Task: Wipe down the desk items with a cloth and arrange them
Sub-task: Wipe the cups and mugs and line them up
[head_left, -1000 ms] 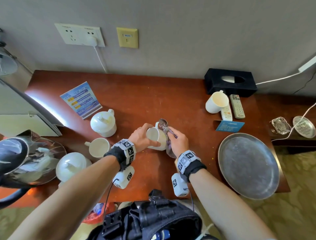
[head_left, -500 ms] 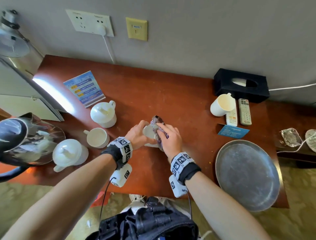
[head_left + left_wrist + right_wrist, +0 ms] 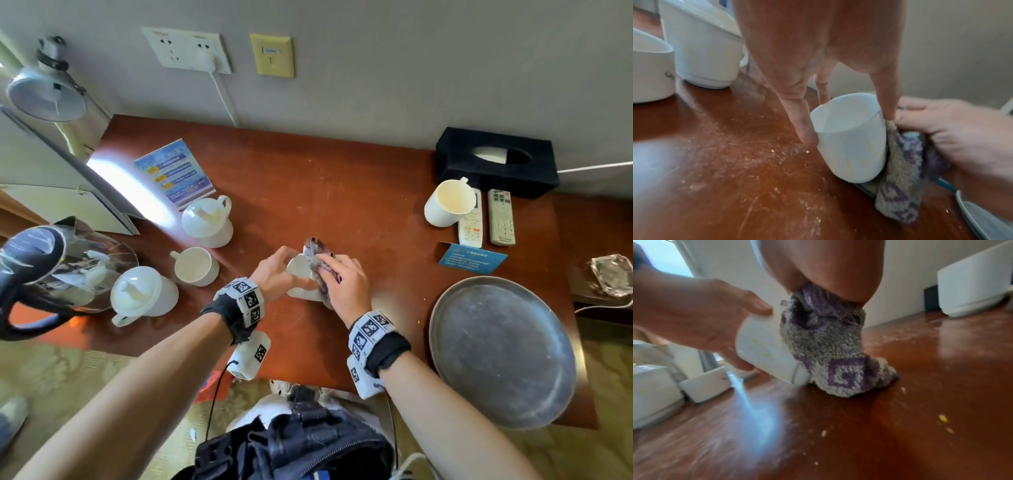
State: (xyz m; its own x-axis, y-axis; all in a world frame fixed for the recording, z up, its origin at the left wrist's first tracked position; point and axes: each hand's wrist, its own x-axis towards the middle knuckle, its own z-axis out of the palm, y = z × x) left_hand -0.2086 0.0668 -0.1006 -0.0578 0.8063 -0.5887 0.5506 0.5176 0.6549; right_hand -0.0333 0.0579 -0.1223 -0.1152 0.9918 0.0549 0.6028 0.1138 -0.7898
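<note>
A white cup (image 3: 298, 270) rests on the brown desk (image 3: 342, 205) near its middle, with yellowish streaks on its wall (image 3: 851, 151). My left hand (image 3: 286, 265) grips it by the rim, thumb on one side and fingers on the other (image 3: 804, 129). My right hand (image 3: 330, 270) holds a grey and purple cloth (image 3: 317, 248) and presses it against the cup's right side. In the right wrist view the cloth (image 3: 828, 345) hangs down to the desk beside the cup (image 3: 764, 350). The cloth hides the cup's handle.
Two lidded white cups (image 3: 207, 222) (image 3: 142, 296) and an open cup (image 3: 195, 265) stand at the left by a glass kettle (image 3: 51, 267). At the right are another cup (image 3: 448, 204), two remotes (image 3: 500, 217), a black tissue box (image 3: 496, 161), a blue card (image 3: 472, 258) and a round metal tray (image 3: 500, 349). Crumbs dot the desk.
My right hand has slid the cloth up the cup's right side towards the rim. My left hand has kept its hold and the cup stays in place.
</note>
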